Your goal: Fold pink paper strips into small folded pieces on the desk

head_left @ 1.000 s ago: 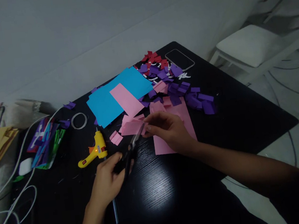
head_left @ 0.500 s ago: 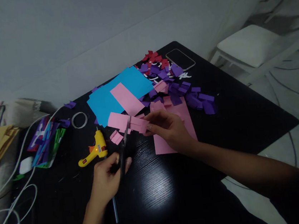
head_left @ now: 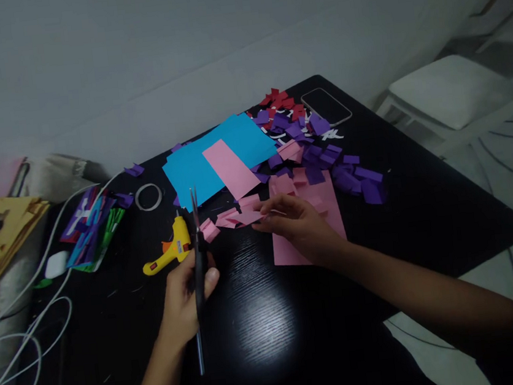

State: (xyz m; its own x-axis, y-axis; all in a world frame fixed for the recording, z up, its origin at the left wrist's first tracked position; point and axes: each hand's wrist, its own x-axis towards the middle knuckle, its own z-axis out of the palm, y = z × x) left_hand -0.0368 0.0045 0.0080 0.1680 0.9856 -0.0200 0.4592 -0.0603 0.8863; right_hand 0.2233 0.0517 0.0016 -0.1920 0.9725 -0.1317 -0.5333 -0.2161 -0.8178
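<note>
My left hand [head_left: 185, 293] is closed round the handles of black scissors [head_left: 197, 255], whose blades point away from me. Between the fingertips of my right hand [head_left: 304, 227] is a small piece of pink paper [head_left: 246, 218], tilted over the table. Folded pink pieces [head_left: 209, 229] lie just beyond it. Under my right hand a larger pink sheet [head_left: 289, 257] rests flat, with small pink pieces on it. Farther back, a pink strip [head_left: 230, 169] lies across blue sheets [head_left: 185, 176].
A yellow glue gun [head_left: 170, 252] with its light on lies left of the scissors, near a tape roll [head_left: 148, 197]. Purple pieces [head_left: 350, 175], red pieces [head_left: 278, 98] and a phone [head_left: 326, 105] are at the back right. White cables [head_left: 63, 304] run along the left.
The scissors have come away from the pink strip and moved left, blades now upright. The paper in my right hand is shorter and tilted. The view has shifted slightly.
</note>
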